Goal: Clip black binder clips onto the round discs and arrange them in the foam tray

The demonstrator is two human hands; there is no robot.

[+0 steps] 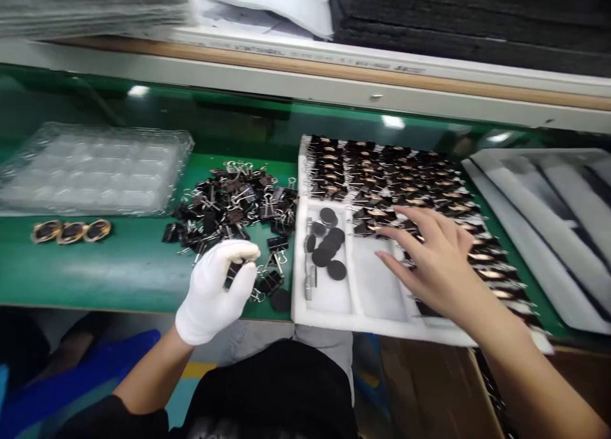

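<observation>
My left hand (214,292), in a white glove, is curled at the front of a loose pile of black binder clips (233,203). A dark binder clip (233,273) shows between its thumb and fingers, partly hidden. My bare right hand (434,254) is over a white foam tray (329,318) with its fingers apart. Its fingertips are beside the front clip (365,229) of one column; whether they touch it I cannot tell. Rows of binder clips clamped on round pieces fill much of the tray. Loose black discs (327,248) lie in its front left compartment.
A clear plastic blister tray (95,168) lies on the green table at left, behind three gold-rimmed dark pieces (71,231). White foam sheets (539,235) lean at right. A shelf edge (334,76) runs across the back. One black disc (280,300) lies near the table's front edge.
</observation>
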